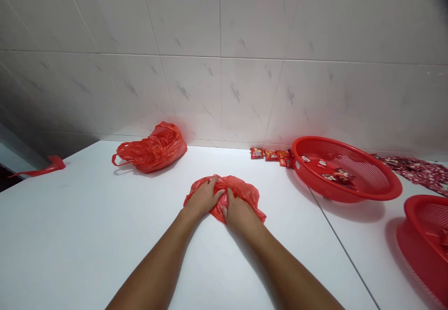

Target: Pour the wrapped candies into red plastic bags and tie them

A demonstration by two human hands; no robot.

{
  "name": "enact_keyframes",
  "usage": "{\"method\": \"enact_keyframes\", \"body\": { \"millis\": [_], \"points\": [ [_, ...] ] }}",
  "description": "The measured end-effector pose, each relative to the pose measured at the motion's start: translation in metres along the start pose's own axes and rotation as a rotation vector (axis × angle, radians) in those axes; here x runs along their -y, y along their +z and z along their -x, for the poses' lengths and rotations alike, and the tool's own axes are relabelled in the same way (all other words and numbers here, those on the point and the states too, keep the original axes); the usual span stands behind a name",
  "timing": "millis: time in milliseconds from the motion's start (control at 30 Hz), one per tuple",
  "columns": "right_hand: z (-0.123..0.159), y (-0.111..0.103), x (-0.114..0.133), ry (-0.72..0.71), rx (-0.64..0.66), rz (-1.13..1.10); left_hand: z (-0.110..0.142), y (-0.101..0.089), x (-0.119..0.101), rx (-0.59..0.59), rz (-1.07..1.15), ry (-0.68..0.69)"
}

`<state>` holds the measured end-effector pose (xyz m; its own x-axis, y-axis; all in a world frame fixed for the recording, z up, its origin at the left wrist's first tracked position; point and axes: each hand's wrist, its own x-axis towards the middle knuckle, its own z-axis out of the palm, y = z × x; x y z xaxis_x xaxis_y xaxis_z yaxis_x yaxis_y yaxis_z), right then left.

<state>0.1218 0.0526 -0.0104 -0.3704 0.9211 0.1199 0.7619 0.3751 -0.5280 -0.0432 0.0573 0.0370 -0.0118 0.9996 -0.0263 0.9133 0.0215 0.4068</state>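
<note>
The left hand (203, 199) and right hand (240, 213) press into the crumpled, thin red plastic bag (247, 192) on the white tabletop (133, 235), thumbs and fingers moderately spread, seemingly to hold its mouth apart

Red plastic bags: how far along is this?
Looks done: one bag bunched near the tiled wall, bulging; contents unclear.
In hand: a crumpled second bag, with the left hand and right hand on it.
Probably left: loose snack packets near the wall, plus those in the red colander, all unbagged.
</note>
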Motion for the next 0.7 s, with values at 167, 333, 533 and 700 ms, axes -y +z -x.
{"method": "enact_keyframes", "body": {
  "millis": [167, 333, 533, 700],
  "points": [
    [0.007, 0.006, 0.035, -0.284, -0.111, 0.171, -0.007, 0.002, 0.005, 0.001, -0.035, -0.035],
    [-0.003, -0.020, 0.024, -0.234, -0.222, 0.088, -0.004, 0.001, 0.008, 0.015, -0.034, -0.004],
    [-0.017, -0.046, -0.028, 0.162, 0.096, 0.008, 0.004, -0.004, -0.004, 0.095, -0.006, 0.085],
    [-0.021, -0.049, -0.037, 0.206, 0.220, 0.021, 0.016, -0.007, -0.017, 0.112, 0.013, 0.115]
  ]
}}
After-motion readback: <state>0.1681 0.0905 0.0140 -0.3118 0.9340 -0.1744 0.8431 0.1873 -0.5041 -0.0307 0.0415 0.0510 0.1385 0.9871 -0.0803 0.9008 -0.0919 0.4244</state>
